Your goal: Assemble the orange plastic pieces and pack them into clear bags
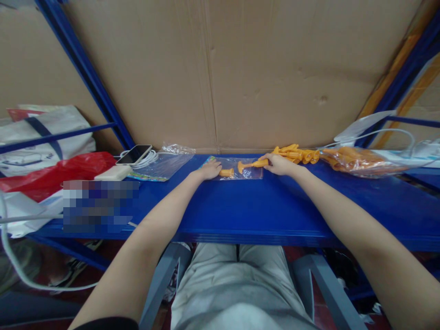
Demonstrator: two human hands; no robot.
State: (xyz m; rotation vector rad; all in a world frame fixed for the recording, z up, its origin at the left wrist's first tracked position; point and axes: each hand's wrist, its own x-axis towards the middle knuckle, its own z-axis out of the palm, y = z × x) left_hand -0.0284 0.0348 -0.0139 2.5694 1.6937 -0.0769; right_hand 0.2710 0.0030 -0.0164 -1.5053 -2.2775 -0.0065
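Observation:
On the blue shelf top lies a clear plastic bag [245,174] with a colourful strip at its left end. My left hand [209,170] rests over that end, its fingers curled on an orange toy tool [227,173] whose ribbed handle sticks out to the right; the rest of it is hidden. My right hand [279,165] pinches the handle end of an orange toy hammer [252,164], its head pointing left above the bag. Just behind my right hand is a pile of similar orange plastic toy tools [297,153].
More orange pieces fill a clear bag [357,160] at the right. Left of my hands lie flat plastic bags [165,165], a phone [134,155] on a coiled white cable and a white block [113,173]. Cardboard [240,78] stands behind; blue posts [85,64] flank the shelf.

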